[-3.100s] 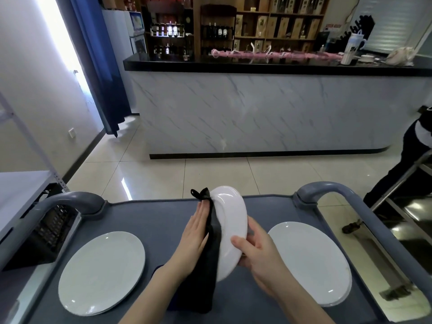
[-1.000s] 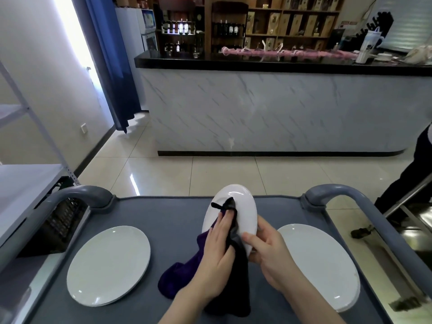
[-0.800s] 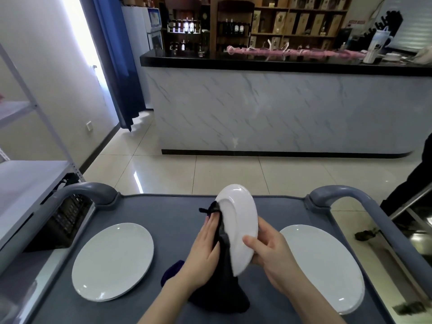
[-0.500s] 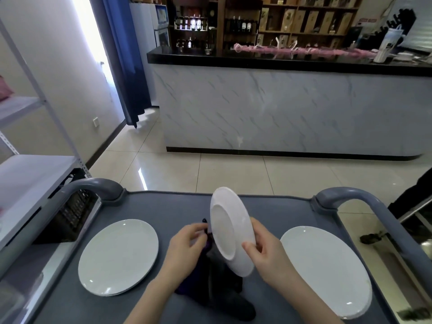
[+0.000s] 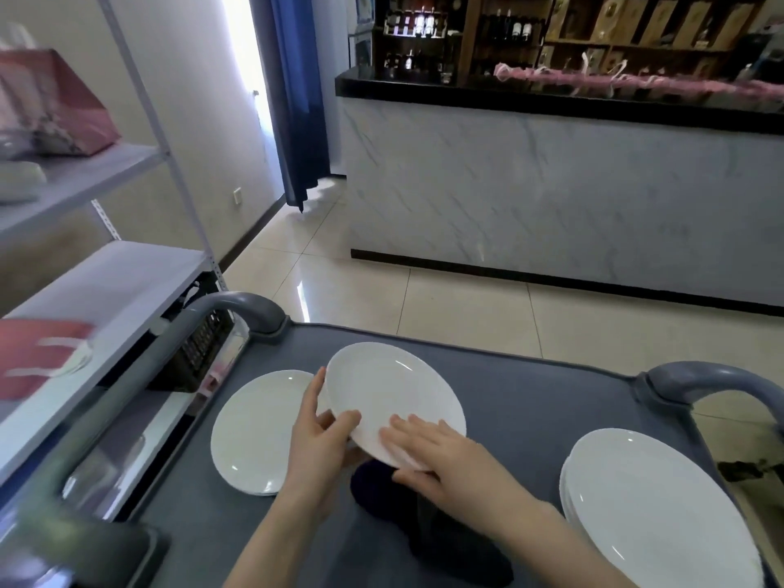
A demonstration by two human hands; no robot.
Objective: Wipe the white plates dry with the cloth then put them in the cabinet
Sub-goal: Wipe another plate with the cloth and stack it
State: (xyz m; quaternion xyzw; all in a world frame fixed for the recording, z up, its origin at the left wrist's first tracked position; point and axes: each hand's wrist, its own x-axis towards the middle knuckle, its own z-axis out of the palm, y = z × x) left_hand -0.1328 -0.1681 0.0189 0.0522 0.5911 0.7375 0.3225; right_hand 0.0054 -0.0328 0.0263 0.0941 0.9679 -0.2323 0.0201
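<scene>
I hold a white plate [image 5: 394, 394] nearly flat above the grey cart top [image 5: 530, 401], tilted slightly toward me. My left hand [image 5: 320, 439] grips its near-left rim and my right hand [image 5: 437, 454] grips its near edge, fingers on top. The dark cloth [image 5: 428, 528] lies loose on the cart under my right wrist, in neither hand. Another white plate [image 5: 254, 435] lies on the cart to the left, partly behind the held plate. A stack of white plates [image 5: 653, 507] sits at the right.
A white metal shelf rack [image 5: 102, 282] stands close on the left with pink and red items on its shelves. Grey cart handles [image 5: 237, 307] rise at both far corners. A marble-fronted bar counter [image 5: 551, 188] stands across the tiled floor.
The plate went from upright to nearly flat. My left hand let go of the cloth, which dropped onto the cart, and took the plate's rim. My view swung left toward the shelf rack.
</scene>
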